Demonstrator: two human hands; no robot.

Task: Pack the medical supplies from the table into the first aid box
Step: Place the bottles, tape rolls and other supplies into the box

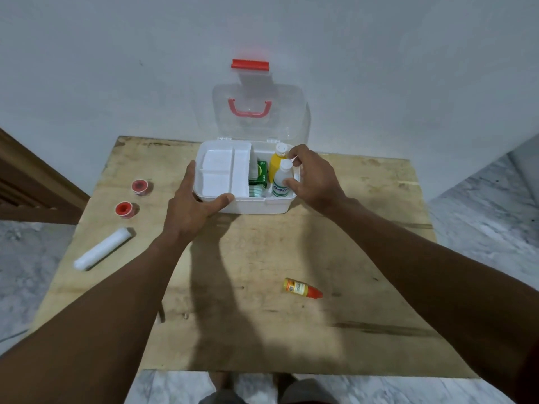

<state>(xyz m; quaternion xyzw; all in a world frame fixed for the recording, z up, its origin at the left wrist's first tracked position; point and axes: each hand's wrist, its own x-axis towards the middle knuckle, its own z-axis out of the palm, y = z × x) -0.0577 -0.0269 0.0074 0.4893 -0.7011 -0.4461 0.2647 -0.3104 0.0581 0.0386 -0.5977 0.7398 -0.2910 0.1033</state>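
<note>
The white first aid box (256, 206) stands open at the table's far middle, its clear lid (259, 129) leaning back against the wall. A white inner tray (223, 173) fills its left half. My left hand (195, 205) grips the box's front left corner. My right hand (313, 177) holds a white bottle (282, 180) upright in the right compartment, beside a yellow bottle (275, 166) and a green carton (260, 174). On the table lie two red tape rolls (141, 186) (124, 209), a white bandage roll (102, 248) and a small yellow dropper bottle (302, 288).
The wooden table (262, 330) ends at a front edge near my feet, with marble floor (481, 228) on both sides. A white wall (116, 68) rises right behind the box. A brown wooden frame (35, 182) stands at the left.
</note>
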